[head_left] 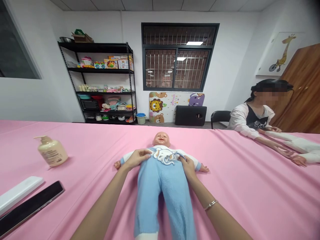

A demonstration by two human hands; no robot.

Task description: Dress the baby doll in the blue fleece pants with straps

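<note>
A white-walled room is seen, with a barred window (178,56) at the back and a black metal shelf unit (96,83) of boxes and folded cloth beside it, while a long table under a pink sheet (250,186) fills the foreground. A baby doll (162,186) in a blue fleece suit with an elephant on the chest is laid on its back near the middle of the sheet, its head toward the far side and its legs toward the person. The left hand (137,158) is spread flat on the doll's chest, and the right hand (188,167) is curved against the opposite side at the waist, though whether cloth is pinched there cannot be told. A cream pump bottle (51,151) stands well apart to the left, and a white flat case (18,195) and a black flat slab (31,208) lie near the left edge of the view. At the right, a seated co-worker's hands (281,150) are kept on a second doll (301,145) in white. The doll could be shifted on the smooth sheet if uneven pressure were applied, and its head could be rolled aside if left unsupported. The bottle could be toppled, or the slab knocked, by a careless reach to the left.
</note>
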